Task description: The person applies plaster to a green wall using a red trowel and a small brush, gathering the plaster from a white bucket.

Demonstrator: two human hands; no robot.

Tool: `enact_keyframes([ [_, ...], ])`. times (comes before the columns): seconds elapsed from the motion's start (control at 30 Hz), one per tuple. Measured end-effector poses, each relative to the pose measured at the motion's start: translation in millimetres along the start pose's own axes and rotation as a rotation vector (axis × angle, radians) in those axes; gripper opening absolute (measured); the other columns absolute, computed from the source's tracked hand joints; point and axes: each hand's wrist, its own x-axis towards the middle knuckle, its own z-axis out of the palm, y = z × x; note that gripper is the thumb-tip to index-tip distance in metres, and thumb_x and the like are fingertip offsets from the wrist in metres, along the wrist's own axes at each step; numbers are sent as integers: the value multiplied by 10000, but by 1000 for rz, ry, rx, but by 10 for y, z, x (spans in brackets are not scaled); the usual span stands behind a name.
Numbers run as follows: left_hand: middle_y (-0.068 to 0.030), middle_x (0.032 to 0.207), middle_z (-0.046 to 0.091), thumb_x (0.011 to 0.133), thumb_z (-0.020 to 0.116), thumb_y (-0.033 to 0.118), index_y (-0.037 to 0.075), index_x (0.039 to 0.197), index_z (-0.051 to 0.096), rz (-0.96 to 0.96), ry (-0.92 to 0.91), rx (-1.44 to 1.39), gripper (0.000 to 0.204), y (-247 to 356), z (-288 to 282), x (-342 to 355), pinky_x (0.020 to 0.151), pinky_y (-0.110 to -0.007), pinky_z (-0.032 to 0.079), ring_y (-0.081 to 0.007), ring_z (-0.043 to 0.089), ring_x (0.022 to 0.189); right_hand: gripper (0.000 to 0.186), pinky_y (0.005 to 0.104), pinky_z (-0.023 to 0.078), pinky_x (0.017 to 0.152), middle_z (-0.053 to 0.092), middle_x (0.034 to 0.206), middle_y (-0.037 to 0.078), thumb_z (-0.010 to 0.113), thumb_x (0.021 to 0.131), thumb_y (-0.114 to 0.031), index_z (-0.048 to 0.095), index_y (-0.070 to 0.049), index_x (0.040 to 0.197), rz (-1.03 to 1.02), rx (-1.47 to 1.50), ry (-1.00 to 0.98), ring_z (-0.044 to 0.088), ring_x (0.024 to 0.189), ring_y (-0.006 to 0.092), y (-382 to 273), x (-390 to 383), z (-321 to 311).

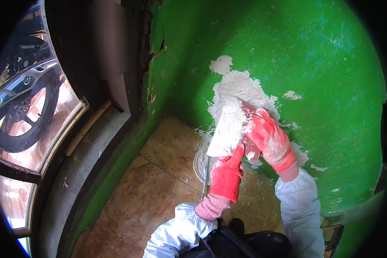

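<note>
Both my hands wear red knit gloves smeared with white putty. My left hand [228,174] is closed on the lower corner of a flat, white, putty-covered plate [224,133], its thumb pointing up along it. My right hand [268,137] is closed around a dark red flat piece [251,148] just right of the plate; its fingers hide much of it, so I cannot tell its full shape. Behind them, a rough patch of whitish putty [243,88] covers part of the green wall [322,77].
Under my left hand stands a round white container [198,165] with a thin stick [204,180] at it. Brown tiles [137,193] form the floor. At left are a dark door frame [135,56], a wooden strip [88,129] and a motorcycle wheel [19,112] beyond.
</note>
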Motion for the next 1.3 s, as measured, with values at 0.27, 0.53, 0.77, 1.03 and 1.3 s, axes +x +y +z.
enact_keyframes([
  [0.27,-2,671,567,843,535,520,73,1026,604,126,-85,99,487,14,-54,-115,399,-200,300,-71,448,463,213,304,496,637,659,894,119,580,847,-201,633,-88,1019,849,595,-29,635,696,194,48,803,-172],
  [0.53,8,628,551,843,548,488,77,988,624,104,-100,138,442,9,-84,-157,398,-197,304,-65,462,464,261,408,473,604,628,782,176,630,803,-313,638,-69,895,818,28,150,610,713,357,383,689,-10],
  [0.77,12,655,558,849,556,456,78,1002,617,154,-91,80,412,-137,-72,-102,406,-202,313,-65,469,478,289,418,462,535,579,683,165,634,792,-336,608,-48,774,727,-82,336,586,618,352,472,481,-184],
  [1.03,15,642,553,845,559,467,83,985,613,41,-96,154,412,-281,-173,-44,403,-198,322,-62,466,472,206,287,489,655,675,829,103,627,808,-187,646,-55,966,1144,463,327,638,707,193,135,416,-650],
  [1.3,13,644,556,841,569,480,88,995,606,8,-127,152,422,-455,-143,-52,399,-193,323,-62,478,471,294,410,451,510,556,629,166,651,781,-361,620,-69,756,707,97,338,578,590,331,414,701,94],
])
